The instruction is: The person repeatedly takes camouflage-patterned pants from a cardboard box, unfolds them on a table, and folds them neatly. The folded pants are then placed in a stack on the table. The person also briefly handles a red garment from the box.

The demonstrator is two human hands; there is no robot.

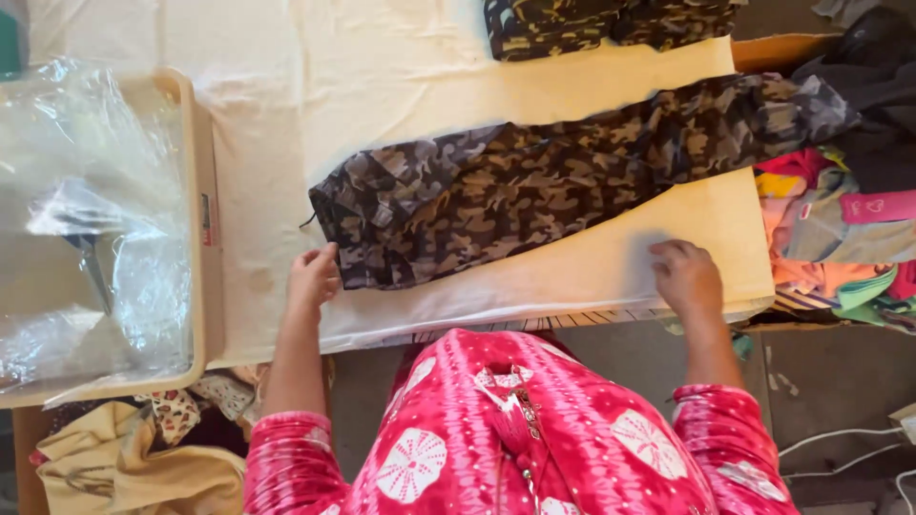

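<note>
Here the camouflage trousers [534,186] lie stretched across the cream cloth-covered table [401,86], waistband end toward the left, legs running up to the right, where the cuffs overhang the table edge and blend into a dark heap; exactly where they end is hard to make out.

The left hand [313,277] rests at the waistband corner, fingers curled on the fabric edge. Whether it pinches the cloth or only touches it cannot be told, as the fingertips are partly tucked under.

The right hand [685,277] lies flat, palm down, on bare tablecloth near the front edge, fingers loosely together, holding nothing, just below the trouser legs and apart from them.

A second camouflage garment [601,24] sits folded at the far edge, cut off by the top of the frame.

At left, a beige tray [202,219] holds crumpled clear plastic bags [91,219]; glare hides whatever is inside.

At right, a pile of coloured clothes [830,248] runs out of frame.

Below the tray, yellow and patterned fabric [134,448] is only partly visible.

The person's pink patterned sleeves [286,458] cover the lower foreground.
</note>
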